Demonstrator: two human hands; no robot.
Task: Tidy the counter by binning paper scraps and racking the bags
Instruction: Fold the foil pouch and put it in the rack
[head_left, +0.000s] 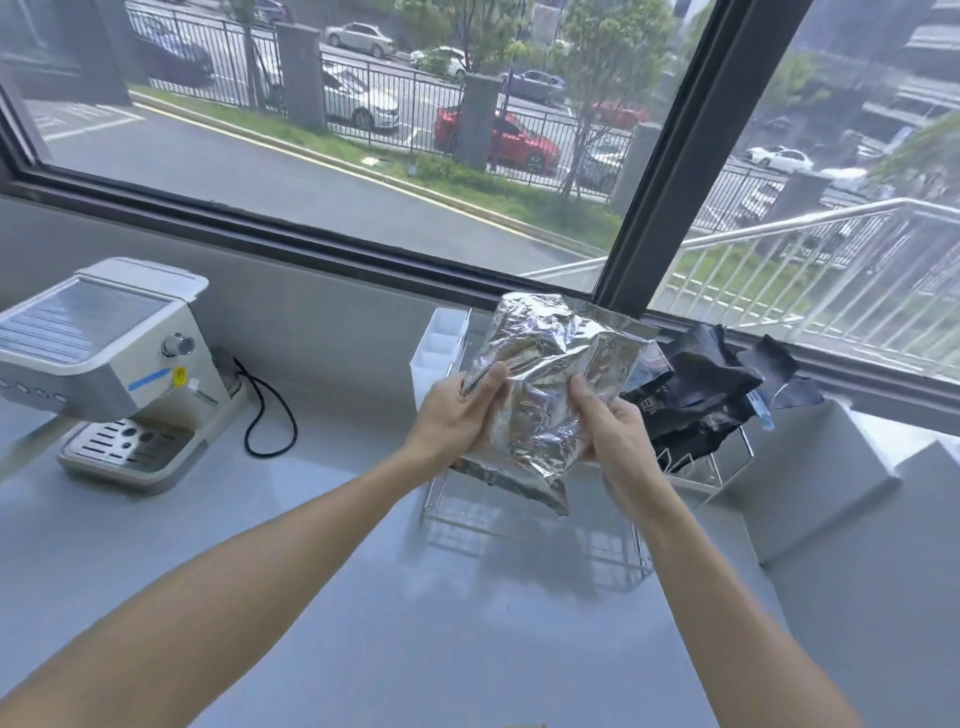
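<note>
- Your left hand (457, 415) and right hand (613, 426) both pinch the shiny silver bag (545, 384), held up above the clear rack (696, 480).
- Black bags (701, 395) already sit at 3 o'clock of it.
- The bag looks slippery, so it could slide off the rack if you let go early.

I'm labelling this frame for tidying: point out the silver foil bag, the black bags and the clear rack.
silver foil bag (545, 395): head view, crinkled middle.
black bags (701, 395): head view, top of pile.
clear rack (696, 483): head view, front right edge.

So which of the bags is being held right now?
The crinkled silver foil bag, gripped by the left hand and right hand; the black bags sit in the clear rack.
</note>
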